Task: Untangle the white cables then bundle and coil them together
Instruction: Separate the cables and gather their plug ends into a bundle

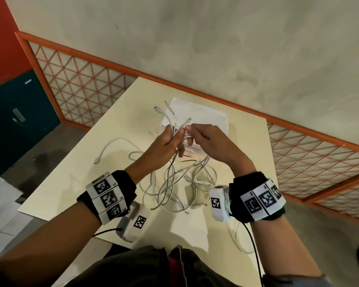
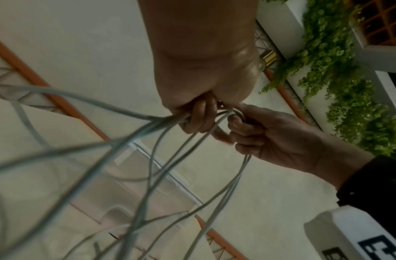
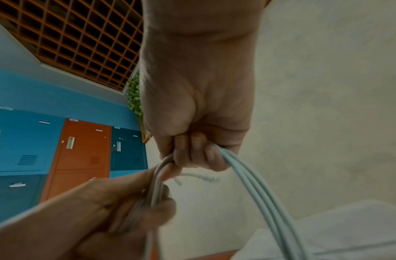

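Gripping white cables (head view alone shows connectors)

- white cables: smooth, matt plastic sheathing, hanging below the left hand
- desk: smooth cream laminate, faint sheen
- wall beyond the hands: rough, mottled matt plaster
- wristbands: black cloth
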Demonstrator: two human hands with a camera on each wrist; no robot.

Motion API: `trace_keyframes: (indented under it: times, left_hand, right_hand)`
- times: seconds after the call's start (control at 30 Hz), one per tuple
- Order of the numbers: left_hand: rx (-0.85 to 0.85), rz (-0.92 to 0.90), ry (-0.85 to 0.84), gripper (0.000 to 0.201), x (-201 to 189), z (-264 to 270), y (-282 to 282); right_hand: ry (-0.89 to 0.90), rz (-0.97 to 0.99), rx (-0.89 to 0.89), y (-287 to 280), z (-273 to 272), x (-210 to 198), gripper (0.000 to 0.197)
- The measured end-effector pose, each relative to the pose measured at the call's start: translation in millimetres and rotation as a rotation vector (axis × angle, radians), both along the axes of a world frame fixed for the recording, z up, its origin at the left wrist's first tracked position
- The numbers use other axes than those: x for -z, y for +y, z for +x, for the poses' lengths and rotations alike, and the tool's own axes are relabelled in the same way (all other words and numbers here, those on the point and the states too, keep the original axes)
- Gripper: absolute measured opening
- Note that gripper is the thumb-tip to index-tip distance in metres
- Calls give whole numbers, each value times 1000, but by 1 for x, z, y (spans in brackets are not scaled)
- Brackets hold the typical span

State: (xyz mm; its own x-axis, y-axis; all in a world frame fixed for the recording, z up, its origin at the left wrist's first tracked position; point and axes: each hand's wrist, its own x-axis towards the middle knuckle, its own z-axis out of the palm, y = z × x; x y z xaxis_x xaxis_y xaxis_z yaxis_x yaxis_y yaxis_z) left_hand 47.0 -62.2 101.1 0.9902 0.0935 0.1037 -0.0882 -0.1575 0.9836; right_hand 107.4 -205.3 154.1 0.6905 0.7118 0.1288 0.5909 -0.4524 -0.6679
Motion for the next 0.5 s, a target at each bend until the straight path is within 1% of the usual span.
trace_keyframes:
  times: [0.07, 0.13, 0.2, 0.33, 0.43, 0.5]
  left_hand:
    - [-32, 14, -28, 27, 0, 1, 3]
    - [-125, -11, -112, 24, -3, 2, 8]
    - [-237, -33, -185, 27, -9, 4, 13]
    - [-391, -125, -327, 32, -24, 5, 23]
    - [-454, -140, -363, 32, -26, 7, 28]
    - [-478, -120, -365, 31, -22, 6, 29]
  right_hand:
    - [36, 46, 2, -4, 1, 9, 35]
    - [138, 109, 29, -11, 5, 24, 36]
    - [243, 123, 63, -20, 10, 46, 35]
    - [372, -5, 101, -39, 17, 98, 30]
    - [373, -98, 126, -52, 17, 124, 31]
    - [357, -142, 140, -55, 19, 130, 34]
